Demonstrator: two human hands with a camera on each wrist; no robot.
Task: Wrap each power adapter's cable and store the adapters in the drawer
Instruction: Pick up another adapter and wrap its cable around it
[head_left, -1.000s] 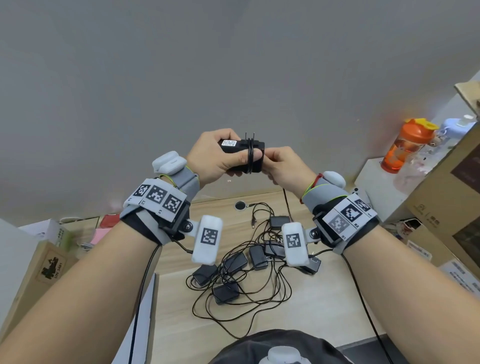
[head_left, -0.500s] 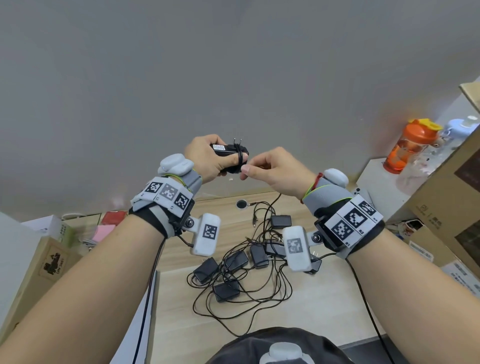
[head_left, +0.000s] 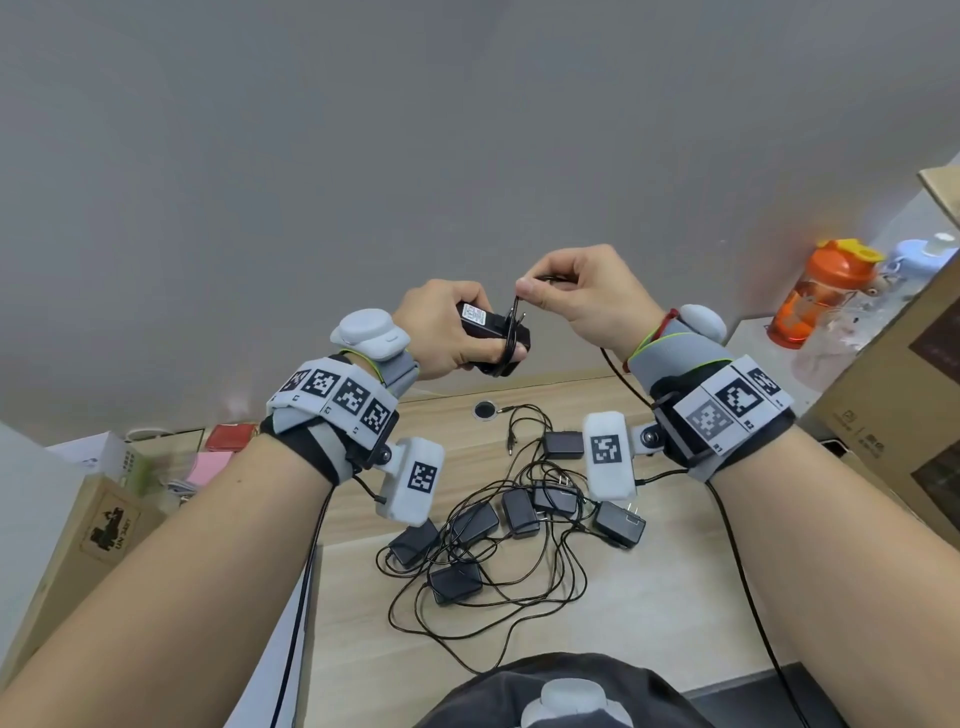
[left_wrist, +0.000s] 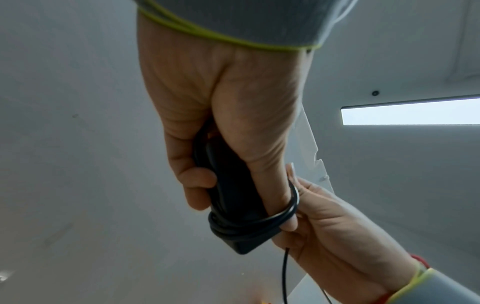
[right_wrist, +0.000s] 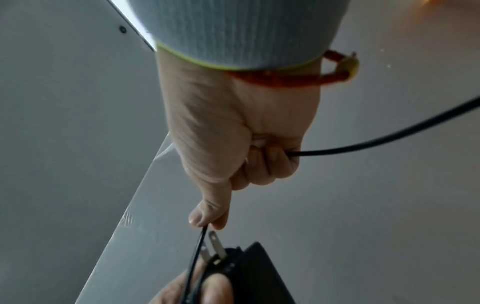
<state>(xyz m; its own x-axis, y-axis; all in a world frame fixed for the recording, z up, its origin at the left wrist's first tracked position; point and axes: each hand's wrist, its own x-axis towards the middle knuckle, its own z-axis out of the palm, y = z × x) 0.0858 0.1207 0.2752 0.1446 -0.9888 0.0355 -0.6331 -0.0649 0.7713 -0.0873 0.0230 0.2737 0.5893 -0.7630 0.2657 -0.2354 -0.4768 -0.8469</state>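
The black power adapter (head_left: 494, 336) is gripped in the curled left hand (head_left: 441, 332), held up above the desk (head_left: 675, 597). Its cable (head_left: 514, 322) is pinched taut by the right hand (head_left: 582, 296) — up and right of the adapter, across its long axis — so the next loop is judged to pass crosswise.

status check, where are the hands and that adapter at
Left hand grips adapter, cable looped round it. Right hand pinches the cable, mid-wrap. Loose adapters tangled on desk; drawer not seen.

An office or storeroom corner: wooden desk (head_left: 649, 649) with cable grommet (head_left: 484, 410), stacked cardboard boxes (head_left: 904, 395), plain grey wall (head_left: 363, 156).
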